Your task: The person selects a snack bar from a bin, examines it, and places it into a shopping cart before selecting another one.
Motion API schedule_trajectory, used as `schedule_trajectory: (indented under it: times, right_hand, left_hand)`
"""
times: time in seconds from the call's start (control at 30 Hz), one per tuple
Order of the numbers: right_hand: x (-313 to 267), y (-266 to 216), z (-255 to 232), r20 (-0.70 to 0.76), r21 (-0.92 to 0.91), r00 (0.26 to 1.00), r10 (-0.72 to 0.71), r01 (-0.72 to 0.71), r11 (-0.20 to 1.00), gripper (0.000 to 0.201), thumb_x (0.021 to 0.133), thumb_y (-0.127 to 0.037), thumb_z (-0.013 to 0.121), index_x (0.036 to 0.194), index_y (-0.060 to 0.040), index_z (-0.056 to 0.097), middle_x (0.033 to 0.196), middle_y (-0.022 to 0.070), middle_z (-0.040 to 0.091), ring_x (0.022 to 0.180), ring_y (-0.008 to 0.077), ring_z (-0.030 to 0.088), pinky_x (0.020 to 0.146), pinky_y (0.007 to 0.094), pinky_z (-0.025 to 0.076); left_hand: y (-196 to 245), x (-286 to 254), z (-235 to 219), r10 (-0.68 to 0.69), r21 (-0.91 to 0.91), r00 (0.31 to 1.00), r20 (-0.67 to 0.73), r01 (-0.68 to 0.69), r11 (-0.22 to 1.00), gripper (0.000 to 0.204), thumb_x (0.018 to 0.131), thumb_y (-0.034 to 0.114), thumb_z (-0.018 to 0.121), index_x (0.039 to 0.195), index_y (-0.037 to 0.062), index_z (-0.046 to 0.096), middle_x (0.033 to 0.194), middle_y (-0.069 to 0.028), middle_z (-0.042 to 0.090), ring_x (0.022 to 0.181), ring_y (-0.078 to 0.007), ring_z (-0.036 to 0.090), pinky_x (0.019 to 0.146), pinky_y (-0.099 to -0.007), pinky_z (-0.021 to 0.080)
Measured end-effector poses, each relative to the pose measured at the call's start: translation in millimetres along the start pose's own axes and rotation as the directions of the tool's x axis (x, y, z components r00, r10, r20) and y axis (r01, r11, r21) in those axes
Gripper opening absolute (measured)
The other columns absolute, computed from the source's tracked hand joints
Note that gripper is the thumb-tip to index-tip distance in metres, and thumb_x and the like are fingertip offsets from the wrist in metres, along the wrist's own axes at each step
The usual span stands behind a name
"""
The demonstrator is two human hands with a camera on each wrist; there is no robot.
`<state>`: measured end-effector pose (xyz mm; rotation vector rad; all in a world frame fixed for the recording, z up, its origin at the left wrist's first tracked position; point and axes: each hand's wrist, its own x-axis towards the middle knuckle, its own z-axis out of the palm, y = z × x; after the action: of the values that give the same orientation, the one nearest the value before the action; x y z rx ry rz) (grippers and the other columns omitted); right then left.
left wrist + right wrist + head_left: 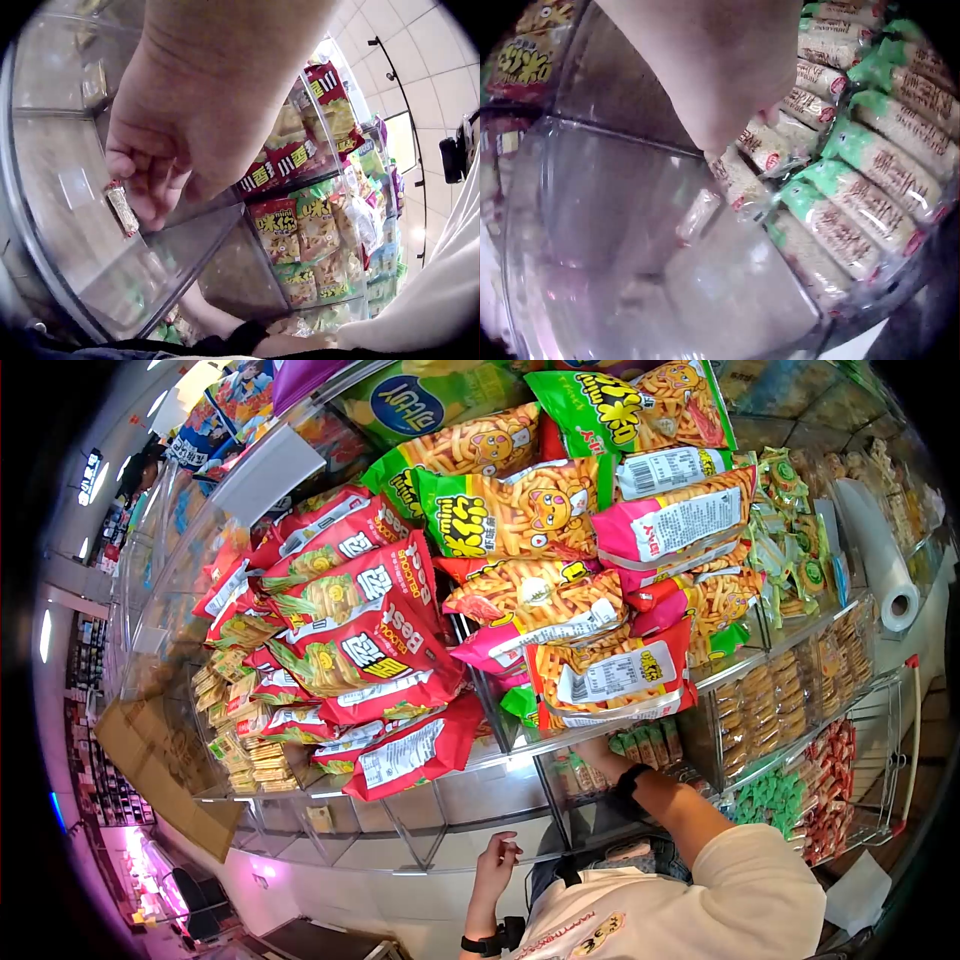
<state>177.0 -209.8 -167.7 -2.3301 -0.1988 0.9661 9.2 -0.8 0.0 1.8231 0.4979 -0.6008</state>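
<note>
My right hand [720, 97] reaches down into a clear bin, its fingertips right at several wrapped puffed-grain bars [739, 180] with red labels. Most of its fingers are hidden behind the back of the hand, so I cannot tell whether it grips a bar. Beside it lie more such bars with green wrapper ends [840, 217]. Loosely curled with nothing in it, my left hand [161, 165] hangs over a neighbouring compartment. Under its fingers in the left wrist view, a small bar in a clear wrapper with red ends [121, 208] lies on the compartment floor.
Clear dividers [199, 259] stand between the compartments. Above the bins, a shelf holds red snack bags [350, 630] and green and pink snack bags [520, 510]. At the right are packaged biscuits [765, 700], a plastic bag roll [880, 560] and a wire cart [900, 750].
</note>
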Motion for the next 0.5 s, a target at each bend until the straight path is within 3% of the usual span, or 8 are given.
schedule_trajectory:
  times: [0.03, 0.13, 0.23, 0.33, 0.43, 0.5]
  right_hand:
    - [-10, -6, -9, 0.074, 0.054, 0.994, -0.082, 0.078, 0.995, 0.059, 0.062, -0.026, 0.062, 0.112, -0.0077, 0.037, 0.121, 0.0145, 0.030, 0.111, 0.0334, 0.028, 0.091, 0.0366, 0.027]
    - [-24, 9, 26, -0.211, -0.336, 0.898, -0.385, 0.303, 0.892, 0.054, 0.064, -0.019, 0.060, 0.111, -0.0042, 0.037, 0.118, 0.0158, 0.032, 0.111, 0.0335, 0.028, 0.092, 0.0366, 0.026]
    - [-36, -3, 22, -0.152, -0.328, 0.915, -0.373, 0.310, 0.892, 0.049, 0.068, -0.014, 0.054, 0.112, -0.0030, 0.036, 0.116, 0.0162, 0.033, 0.111, 0.0329, 0.028, 0.093, 0.0364, 0.025]
    - [-21, 5, 38, -0.194, -0.333, 0.929, -0.314, 0.239, 0.912, 0.042, 0.070, -0.010, 0.048, 0.110, -0.0030, 0.038, 0.115, 0.0160, 0.034, 0.110, 0.0321, 0.030, 0.091, 0.0365, 0.027]
    - [-24, -5, 26, -0.160, -0.291, 0.924, -0.347, 0.292, 0.911, 0.036, 0.072, -0.008, 0.042, 0.108, -0.0024, 0.040, 0.111, 0.0183, 0.038, 0.106, 0.0307, 0.035, 0.088, 0.0367, 0.031]
    - [-16, -7, 25, -0.128, -0.141, 0.957, -0.261, 0.243, 0.960, 0.034, 0.072, -0.007, 0.041, 0.106, -0.0018, 0.042, 0.107, 0.0193, 0.041, 0.102, 0.0304, 0.039, 0.086, 0.0371, 0.034]
  left_hand:
    - [-1, 0, 0, 0.007, 0.004, 1.000, -0.010, -0.007, 1.000, 0.018, 0.082, 0.011, 0.042, 0.098, 0.0045, 0.046, 0.066, -0.0064, 0.056, 0.056, -0.0108, 0.051, 0.054, -0.0224, 0.042]
    - [1, -1, 0, -0.033, 0.028, 0.999, 0.016, 0.033, 0.999, 0.019, 0.081, 0.008, 0.040, 0.099, 0.0026, 0.045, 0.070, -0.0068, 0.055, 0.058, -0.0099, 0.048, 0.057, -0.0218, 0.042]
    - [-7, 0, 0, -0.027, -0.009, 0.999, 0.020, 0.027, 1.000, 0.019, 0.081, 0.007, 0.040, 0.099, 0.0026, 0.045, 0.071, -0.0070, 0.055, 0.058, -0.0098, 0.048, 0.057, -0.0218, 0.041]
    - [-4, -1, -2, -0.046, -0.034, 0.999, 0.003, 0.046, 0.998, 0.019, 0.081, 0.006, 0.040, 0.099, 0.0025, 0.045, 0.071, -0.0073, 0.055, 0.059, -0.0099, 0.048, 0.057, -0.0218, 0.041]
    - [-7, -2, -2, -0.040, 0.012, 0.999, 0.003, 0.040, 0.999, 0.019, 0.081, 0.005, 0.040, 0.099, 0.0025, 0.044, 0.071, -0.0076, 0.055, 0.059, -0.0101, 0.048, 0.057, -0.0219, 0.041]
    - [-12, -2, -2, -0.040, 0.000, 0.999, 0.014, 0.040, 0.999, 0.019, 0.081, 0.006, 0.040, 0.099, 0.0025, 0.044, 0.071, -0.0075, 0.055, 0.059, -0.0100, 0.048, 0.057, -0.0219, 0.041]
